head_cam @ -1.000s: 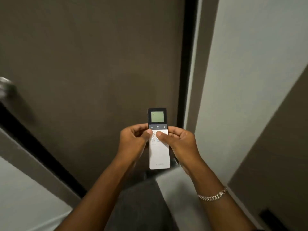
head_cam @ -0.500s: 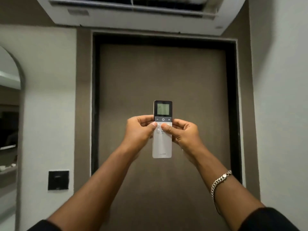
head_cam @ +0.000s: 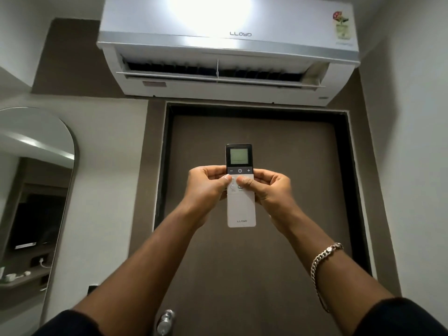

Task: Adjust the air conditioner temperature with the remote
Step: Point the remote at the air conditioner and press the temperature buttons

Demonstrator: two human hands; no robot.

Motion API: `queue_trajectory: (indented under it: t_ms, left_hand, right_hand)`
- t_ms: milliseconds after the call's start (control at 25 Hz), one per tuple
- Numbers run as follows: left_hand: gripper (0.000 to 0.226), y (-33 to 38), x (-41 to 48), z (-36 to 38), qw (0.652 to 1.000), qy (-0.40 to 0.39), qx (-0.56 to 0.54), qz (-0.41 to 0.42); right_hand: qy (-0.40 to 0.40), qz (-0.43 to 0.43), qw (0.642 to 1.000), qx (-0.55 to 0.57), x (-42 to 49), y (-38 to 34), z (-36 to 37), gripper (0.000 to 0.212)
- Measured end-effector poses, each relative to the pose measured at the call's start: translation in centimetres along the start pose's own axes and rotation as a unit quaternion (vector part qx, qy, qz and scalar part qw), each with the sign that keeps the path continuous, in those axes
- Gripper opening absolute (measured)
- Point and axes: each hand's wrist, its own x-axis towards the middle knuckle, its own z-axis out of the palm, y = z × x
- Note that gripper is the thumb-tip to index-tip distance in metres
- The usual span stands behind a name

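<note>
Head view: both hands' fingers (head_cam: 260,177) clasp remote (head_cam: 240,202); air conditioner (head_cam: 228,47) overhead, door (head_cam: 254,263) behind, mirror (head_cam: 36,190) left.

The view has been raised from the lower part of the door (head_cam: 254,238), seen a second ago at a tilt, to the wall above it. The air conditioner (head_cam: 228,49), only partly caught at the top edge half a second ago, is now shown whole, its front panel and open louvre included. The arched mirror (head_cam: 36,190) at the left is seen more fully. The remote (head_cam: 240,185) has been lifted along with the view.
</note>
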Motion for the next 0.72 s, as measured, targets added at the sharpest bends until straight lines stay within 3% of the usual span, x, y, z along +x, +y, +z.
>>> queue_trajectory:
  t_ms: [360,720]
  left_hand:
    - [0.014,0.4,-0.7,0.0,0.999,-0.025,-0.032,0.010]
    - [0.012,0.0,-0.5,0.5,0.998,-0.040,-0.044,0.015]
  right_hand:
    - [0.003,0.004,1.000,0.024,-0.9,-0.4,-0.2,0.023]
    - [0.003,-0.009,1.000,0.022,-1.1,-0.4,-0.8,0.039]
